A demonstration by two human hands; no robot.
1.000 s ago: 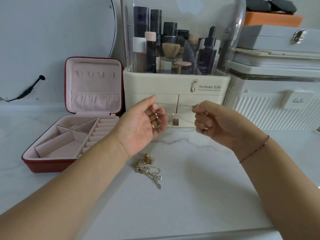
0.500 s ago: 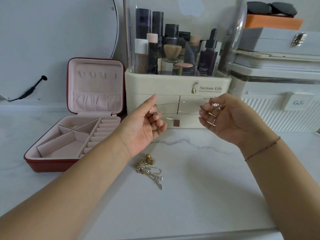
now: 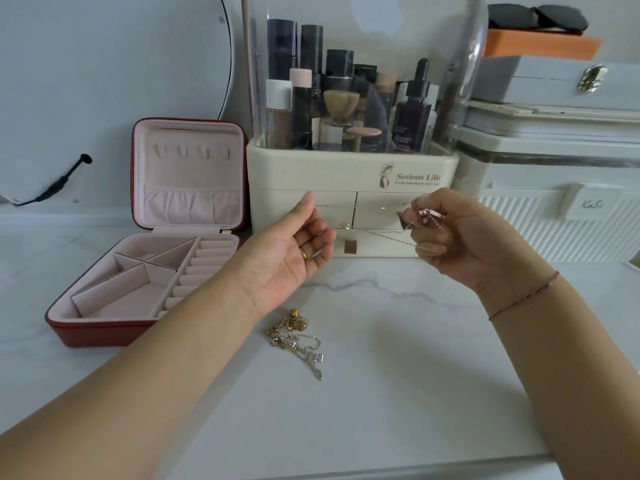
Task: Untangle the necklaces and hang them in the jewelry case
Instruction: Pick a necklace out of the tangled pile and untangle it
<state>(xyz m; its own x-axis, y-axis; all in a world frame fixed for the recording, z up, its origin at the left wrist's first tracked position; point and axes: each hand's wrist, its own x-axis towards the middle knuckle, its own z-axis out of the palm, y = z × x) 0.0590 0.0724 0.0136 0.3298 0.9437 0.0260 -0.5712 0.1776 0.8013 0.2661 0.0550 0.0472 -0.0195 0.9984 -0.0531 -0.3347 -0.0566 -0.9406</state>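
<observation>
Red jewelry case (image 3: 104, 327) open: pink velvet dividers, ring rolls. Thin chain (image 3: 377, 236) strung between left hand (image 3: 291, 258), fingers curled on it, and right hand (image 3: 460, 244), pinching it. Tangled gold-silver necklaces (image 3: 298, 341) on marble counter (image 3: 381, 403).

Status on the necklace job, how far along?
Done: nothing hung yet; the hooks in the lid of the open jewelry case are bare. In hand: one thin necklace is stretched between the left hand and the right hand, both pinching it. Left: the tangled pile of chains on the table needs separating, then every piece needs hanging.
</observation>
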